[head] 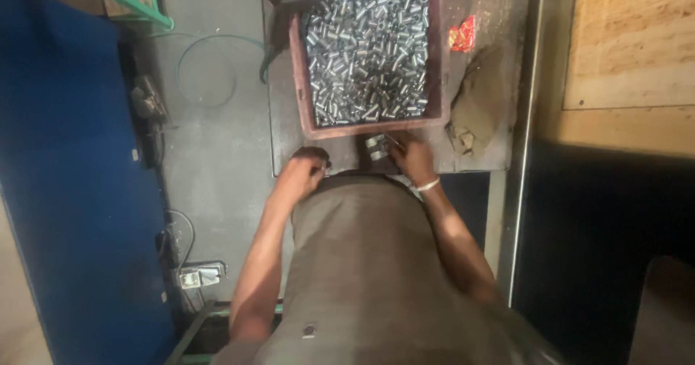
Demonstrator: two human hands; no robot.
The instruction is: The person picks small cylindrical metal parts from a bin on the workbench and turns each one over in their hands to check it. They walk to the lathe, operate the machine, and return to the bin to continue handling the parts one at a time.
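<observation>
Small metal cylinders (376, 148) sit at the near edge of the tabletop (492, 83), just below the reddish tray (434, 61) heaped with the same shiny parts. In the head view, the right hand (414, 159) curls its fingers against them; the left hand (305, 173) is loosely clenched at the edge, its contents unclear. A red wrapper (462, 34) lies near the far right.

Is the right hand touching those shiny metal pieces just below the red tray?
Touching. The head view shows the right hand with its fingers wrapped onto the small metal pieces, no gap between them, on the table edge below the red tray.
</observation>
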